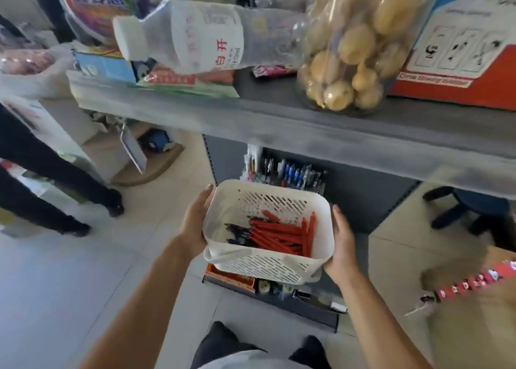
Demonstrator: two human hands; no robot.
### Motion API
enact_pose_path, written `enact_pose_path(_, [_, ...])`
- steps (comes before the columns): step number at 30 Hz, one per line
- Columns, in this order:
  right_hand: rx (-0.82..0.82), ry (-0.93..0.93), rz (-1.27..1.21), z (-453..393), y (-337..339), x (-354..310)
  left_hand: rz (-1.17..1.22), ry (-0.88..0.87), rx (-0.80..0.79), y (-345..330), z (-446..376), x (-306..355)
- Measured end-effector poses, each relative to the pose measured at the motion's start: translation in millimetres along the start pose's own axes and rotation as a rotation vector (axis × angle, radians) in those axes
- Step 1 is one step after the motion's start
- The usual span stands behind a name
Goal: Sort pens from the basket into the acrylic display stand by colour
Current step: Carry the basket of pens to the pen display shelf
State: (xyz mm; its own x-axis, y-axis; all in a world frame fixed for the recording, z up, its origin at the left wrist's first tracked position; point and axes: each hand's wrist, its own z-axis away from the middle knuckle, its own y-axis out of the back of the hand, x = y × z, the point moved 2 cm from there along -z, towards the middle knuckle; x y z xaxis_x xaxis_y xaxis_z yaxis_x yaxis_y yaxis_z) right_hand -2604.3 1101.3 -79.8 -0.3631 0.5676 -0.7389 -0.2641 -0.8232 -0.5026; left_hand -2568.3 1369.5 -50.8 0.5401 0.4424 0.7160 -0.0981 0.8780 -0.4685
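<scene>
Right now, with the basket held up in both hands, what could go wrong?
1. The basket is carried only by the left hand and right hand on its sides, with nothing under it; a slip could spill the red pens and dark pens.
2. The stand sits under the grey shelf, so lifting the basket may knock that edge.
3. With both hands occupied, no pen can be picked yet.

One basket (268,201) – two hands – many red pens (279,236), uncountable
</scene>
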Motion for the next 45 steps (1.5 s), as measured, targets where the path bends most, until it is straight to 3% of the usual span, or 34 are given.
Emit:
enact_pose_path(7, [0.132,0.024,-0.054,31.2,47.4,32.0,-0.073,0.037,-0.145,-18.8,-16.4,-37.5])
enact_pose_path(14, [0.240,0.032,-0.042,32.8,124.6,73.3,-0.061,0.035,-0.061,-7.9,-29.6,-131.8])
enact_pose_path(17, [0.226,0.062,-0.035,27.5,143.9,94.1,-0.013,0.044,-0.146,-2.5,-31.5,-170.1])
enact_pose_path(24, [0.012,0.304,0.010,5.6,188.2,168.3,-0.144,-0.221,-0.167,64.2,-57.1,-246.7])
enact_pose_path(27, [-0.003,0.433,0.034,6.1,213.6,214.5,-0.152,-0.291,-0.208,97.4,-52.7,-281.8])
enact_pose_path(37, [-0.013,0.362,0.105,42.0,231.7,323.2,-0.143,-0.234,-0.196,164.6,-24.9,-360.7])
enact_pose_path(45, [-0.006,0.353,0.143,39.0,250.6,349.5,-0.177,-0.246,-0.212,187.9,-28.1,-392.2])
